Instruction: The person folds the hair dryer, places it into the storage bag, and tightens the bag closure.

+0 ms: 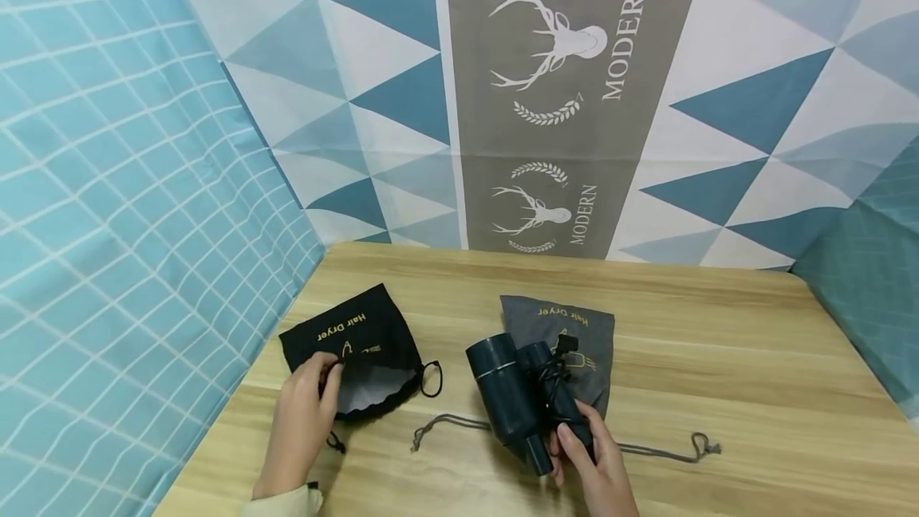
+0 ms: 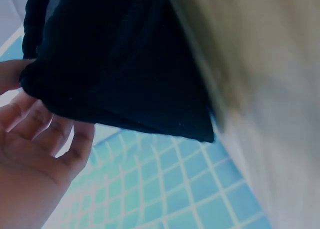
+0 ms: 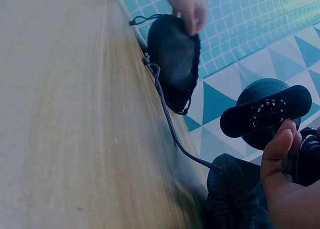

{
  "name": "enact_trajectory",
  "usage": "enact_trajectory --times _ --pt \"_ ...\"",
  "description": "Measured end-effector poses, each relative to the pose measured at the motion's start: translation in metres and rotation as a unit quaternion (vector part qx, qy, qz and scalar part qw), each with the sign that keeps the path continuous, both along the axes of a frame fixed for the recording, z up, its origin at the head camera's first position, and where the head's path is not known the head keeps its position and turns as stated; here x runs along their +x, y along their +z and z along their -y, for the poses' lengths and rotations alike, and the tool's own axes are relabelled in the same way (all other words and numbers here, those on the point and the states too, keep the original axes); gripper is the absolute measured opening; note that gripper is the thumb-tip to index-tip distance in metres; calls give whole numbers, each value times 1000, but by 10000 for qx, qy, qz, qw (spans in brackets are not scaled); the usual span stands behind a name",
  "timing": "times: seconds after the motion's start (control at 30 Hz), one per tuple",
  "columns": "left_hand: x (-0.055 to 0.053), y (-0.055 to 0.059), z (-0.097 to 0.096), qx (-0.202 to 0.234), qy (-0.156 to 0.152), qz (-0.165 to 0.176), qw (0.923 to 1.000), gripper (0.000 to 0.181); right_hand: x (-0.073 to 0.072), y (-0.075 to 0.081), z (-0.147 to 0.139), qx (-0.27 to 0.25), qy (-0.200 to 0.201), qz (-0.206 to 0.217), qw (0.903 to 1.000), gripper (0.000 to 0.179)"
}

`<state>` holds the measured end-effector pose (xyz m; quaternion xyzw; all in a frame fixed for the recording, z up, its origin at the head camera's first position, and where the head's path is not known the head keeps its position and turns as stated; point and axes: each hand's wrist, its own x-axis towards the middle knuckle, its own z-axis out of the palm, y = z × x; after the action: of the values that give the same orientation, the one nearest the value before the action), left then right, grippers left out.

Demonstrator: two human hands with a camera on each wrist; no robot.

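Observation:
On the left of the table lies a black drawstring pouch [image 1: 376,321] with yellow "Hair Dryer" lettering. My left hand [image 1: 297,417] pinches the rim of its mouth, which gapes and shows a pale lining; the left wrist view shows fingers along the edge of the black cloth [image 2: 125,79]. My right hand [image 1: 601,465] grips a dark hair dryer [image 1: 506,393] by its folded handle. A black cord [image 1: 551,385] is bundled around that handle. In the right wrist view the dryer's nozzle [image 3: 270,111] has a wide, flat end. The dryer is above a grey drawstring pouch [image 1: 592,333], partly hiding it.
Grey drawstrings [image 1: 671,453] stretch out on both sides of the grey pouch. Black cord loops [image 1: 432,380] stick out from the black pouch. The wooden table [image 1: 754,357] meets a patterned cloth backdrop [image 1: 531,126] behind and a blue checked cloth [image 1: 143,182] at left.

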<state>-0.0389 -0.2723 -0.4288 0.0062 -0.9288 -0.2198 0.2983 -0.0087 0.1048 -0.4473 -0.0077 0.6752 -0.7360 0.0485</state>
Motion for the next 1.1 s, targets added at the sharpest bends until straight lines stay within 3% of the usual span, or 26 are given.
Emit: enact_trajectory --times 0.23,0.5,0.87,1.0,1.1 --pt "-25 26 -9 -209 -528 -553 9969 6 -1 4 -3 -13 -50 -16 10000 39" --pt "-38 50 -18 -366 -993 -962 9897 5 1 5 -4 -222 31 140 9997 40" --pt "-61 95 -36 -666 -1498 -1115 9802 5 1 6 -6 -266 62 67 9996 40" --pt "-70 103 -50 -611 -1720 -1248 9753 7 1 6 -7 -244 -10 16 9997 40" --pt "-74 101 -62 -557 -1929 -1315 9708 4 2 6 -10 -251 -68 54 9996 42"
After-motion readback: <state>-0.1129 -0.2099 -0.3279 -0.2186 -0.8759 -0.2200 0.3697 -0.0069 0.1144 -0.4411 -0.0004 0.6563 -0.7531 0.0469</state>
